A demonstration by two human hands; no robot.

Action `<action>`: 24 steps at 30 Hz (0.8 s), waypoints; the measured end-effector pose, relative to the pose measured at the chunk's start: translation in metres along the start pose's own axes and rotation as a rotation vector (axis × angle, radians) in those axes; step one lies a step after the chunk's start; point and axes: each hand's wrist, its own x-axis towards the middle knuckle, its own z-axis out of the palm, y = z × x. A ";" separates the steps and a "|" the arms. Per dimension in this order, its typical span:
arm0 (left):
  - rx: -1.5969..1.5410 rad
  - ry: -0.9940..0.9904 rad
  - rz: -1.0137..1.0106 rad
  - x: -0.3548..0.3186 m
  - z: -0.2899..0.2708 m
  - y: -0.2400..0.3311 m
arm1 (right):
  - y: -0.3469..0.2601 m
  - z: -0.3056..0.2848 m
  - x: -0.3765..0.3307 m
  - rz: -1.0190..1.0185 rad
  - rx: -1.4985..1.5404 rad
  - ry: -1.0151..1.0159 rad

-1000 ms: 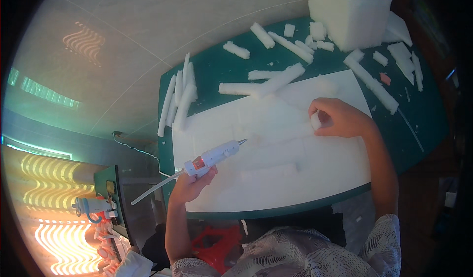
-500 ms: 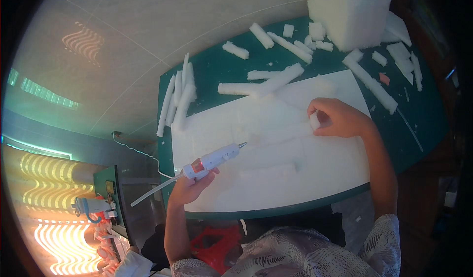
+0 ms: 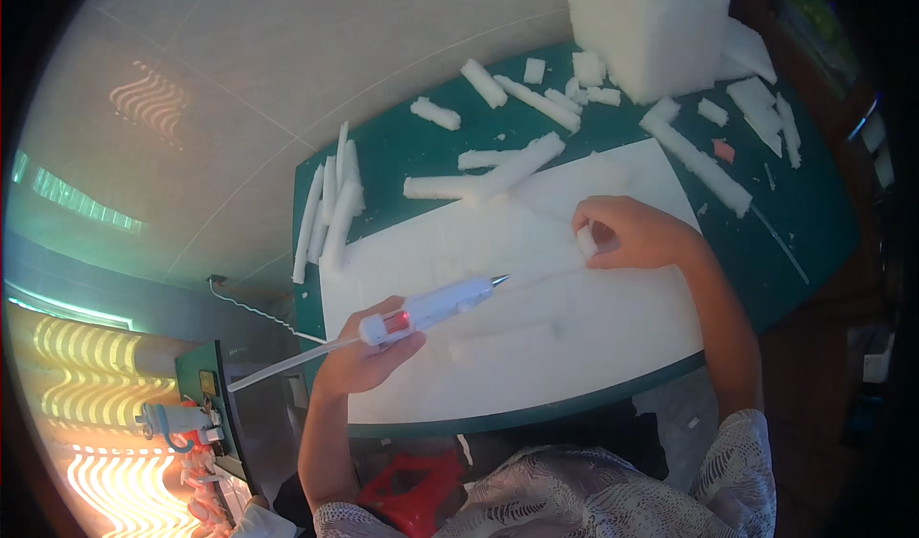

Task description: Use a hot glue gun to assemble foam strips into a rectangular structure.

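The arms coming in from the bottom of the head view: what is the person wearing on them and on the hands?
Both forearms are bare, and the left hand and right hand wear no gloves. A light patterned sleeve covers the right upper arm, with similar cloth at the left. No watch or ring is visible.

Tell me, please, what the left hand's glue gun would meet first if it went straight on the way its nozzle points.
Probably the long foam strip on the white sheet, just ahead of the glue gun in the left hand; the right hand lies further along. Height is unclear.

White glue gun (image 3: 436, 306) tilted, nozzle over white foam sheet (image 3: 536, 347), small foam strip (image 3: 584, 241) seemingly pinched upright
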 end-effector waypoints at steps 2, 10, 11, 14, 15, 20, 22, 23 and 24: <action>0.072 -0.057 0.053 0.019 -0.001 0.017 | 0.001 0.002 0.003 -0.014 -0.002 0.002; 0.110 -0.158 0.122 0.068 0.032 0.031 | 0.001 0.001 0.002 -0.041 0.001 -0.005; 0.127 -0.150 0.109 0.068 0.033 0.031 | -0.001 0.001 0.002 -0.034 -0.005 -0.013; 0.136 -0.163 0.078 0.071 0.036 0.032 | -0.005 -0.002 -0.001 -0.004 -0.004 -0.025; 0.136 -0.166 0.057 0.070 0.036 0.034 | -0.006 -0.002 -0.001 0.003 -0.001 -0.035; 0.151 -0.132 0.092 0.064 0.036 0.040 | -0.006 -0.003 -0.002 0.007 -0.010 -0.034; 0.171 -0.110 0.113 0.061 0.036 0.039 | -0.007 -0.001 -0.001 0.023 -0.005 -0.044; 0.170 -0.108 0.115 0.061 0.036 0.039 | -0.005 -0.001 0.000 0.022 -0.007 -0.044; 0.169 -0.104 0.116 0.061 0.037 0.039 | -0.005 0.000 0.001 0.019 -0.010 -0.046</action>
